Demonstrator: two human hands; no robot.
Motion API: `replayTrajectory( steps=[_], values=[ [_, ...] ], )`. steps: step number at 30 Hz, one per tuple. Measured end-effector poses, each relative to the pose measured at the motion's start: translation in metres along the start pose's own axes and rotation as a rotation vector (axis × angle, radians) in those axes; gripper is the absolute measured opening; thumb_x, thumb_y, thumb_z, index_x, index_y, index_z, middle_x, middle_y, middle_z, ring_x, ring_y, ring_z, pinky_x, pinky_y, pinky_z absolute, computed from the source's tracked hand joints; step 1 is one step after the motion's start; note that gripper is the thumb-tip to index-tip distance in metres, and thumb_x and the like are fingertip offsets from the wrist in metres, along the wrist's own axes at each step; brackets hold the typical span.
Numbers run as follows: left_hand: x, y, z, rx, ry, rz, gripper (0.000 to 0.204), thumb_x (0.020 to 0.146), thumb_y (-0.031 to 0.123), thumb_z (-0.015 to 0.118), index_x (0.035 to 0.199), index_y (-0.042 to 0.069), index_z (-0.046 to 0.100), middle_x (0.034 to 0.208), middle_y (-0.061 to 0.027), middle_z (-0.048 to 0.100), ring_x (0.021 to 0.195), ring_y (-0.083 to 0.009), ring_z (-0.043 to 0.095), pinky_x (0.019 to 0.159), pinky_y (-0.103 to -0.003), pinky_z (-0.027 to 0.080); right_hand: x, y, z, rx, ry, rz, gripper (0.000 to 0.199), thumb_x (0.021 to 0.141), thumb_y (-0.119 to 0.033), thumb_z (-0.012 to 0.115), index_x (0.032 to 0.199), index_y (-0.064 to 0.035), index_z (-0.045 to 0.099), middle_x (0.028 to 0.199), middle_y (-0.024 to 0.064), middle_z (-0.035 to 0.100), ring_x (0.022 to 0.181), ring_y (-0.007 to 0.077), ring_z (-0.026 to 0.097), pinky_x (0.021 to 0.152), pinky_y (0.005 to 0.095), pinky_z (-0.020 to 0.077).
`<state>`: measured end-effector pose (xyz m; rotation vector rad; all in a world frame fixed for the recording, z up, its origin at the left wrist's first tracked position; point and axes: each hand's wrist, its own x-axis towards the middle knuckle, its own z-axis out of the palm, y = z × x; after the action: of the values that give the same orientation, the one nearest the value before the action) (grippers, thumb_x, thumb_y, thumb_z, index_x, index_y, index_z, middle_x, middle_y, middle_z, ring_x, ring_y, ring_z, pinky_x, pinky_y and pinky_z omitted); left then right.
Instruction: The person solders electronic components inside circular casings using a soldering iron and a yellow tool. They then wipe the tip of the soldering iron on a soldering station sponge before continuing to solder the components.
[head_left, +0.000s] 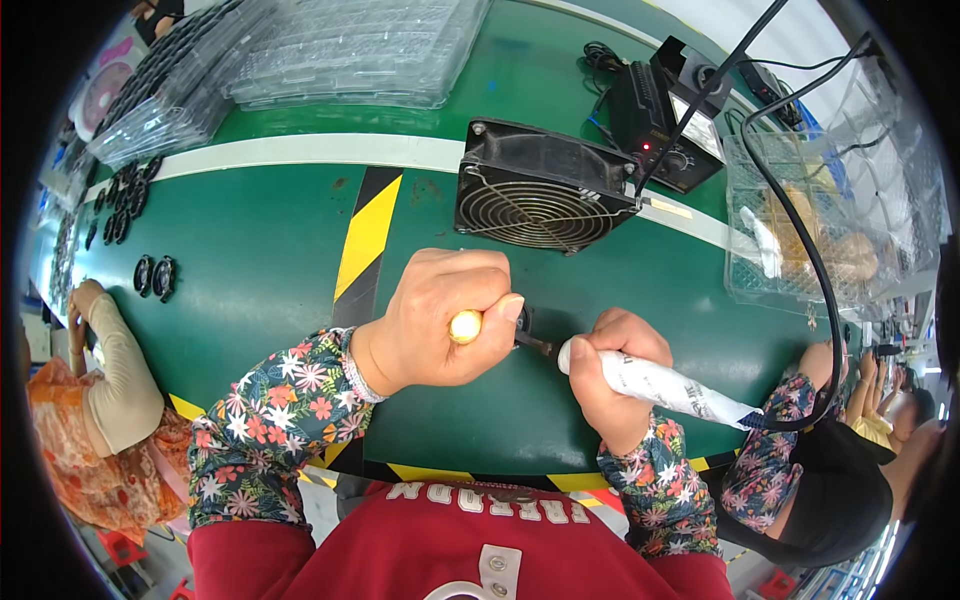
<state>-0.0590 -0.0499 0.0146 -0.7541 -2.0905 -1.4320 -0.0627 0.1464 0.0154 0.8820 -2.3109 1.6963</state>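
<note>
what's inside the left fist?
Only a yellow round end shows in the left hand; the grip hides the rest. A small black piece peeks out to its right; whether that's held is covered too.

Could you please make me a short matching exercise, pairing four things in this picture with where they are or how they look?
Things:
1. White-wrapped handle
2. Black fan
3. Black box with a dial
4. Stacked clear trays

Descriptions:
A. Shows a lit red light
B. At the upper left of the picture
C. Gripped in the right hand
D. Has round wire rings

Right pairs: 1-C, 2-D, 3-A, 4-B
</note>
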Motion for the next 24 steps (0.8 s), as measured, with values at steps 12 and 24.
replayTrajectory(
  steps=[12, 24],
  values=[
    [-0.001, 0.010, -0.007, 0.035, -0.021, 0.163, 0.016, 0.072, 0.005, 0.057, 0.061, 0.003, 0.046, 0.058, -0.0081, 0.044, 0.049, -0.0255, 0.046, 0.046, -0.034, 0.037, -0.003, -0.004, 0.005, -0.041, 0.029, -0.135, 0.016, 0.071, -0.001, 0.063, 0.063, -0.0040, 0.048, 0.056, 0.0052, 0.049, 0.048, 0.0142, 0.045, 0.045, 0.0267, 0.0348],
    [-0.039, 0.015, -0.009, 0.576, -0.397, -0.046, 0.031, 0.072, 0.017, 0.068, 0.100, 0.007, 0.062, 0.079, -0.0081, 0.055, 0.060, -0.0250, 0.056, 0.053, -0.034, 0.046, 0.006, 0.005, -0.003, 0.007, 0.266, -0.193, 0.012, 0.072, -0.005, 0.066, 0.077, 0.0006, 0.056, 0.067, 0.0049, 0.055, 0.057, 0.0097, 0.050, 0.052, 0.0230, 0.0397]
  ],
)
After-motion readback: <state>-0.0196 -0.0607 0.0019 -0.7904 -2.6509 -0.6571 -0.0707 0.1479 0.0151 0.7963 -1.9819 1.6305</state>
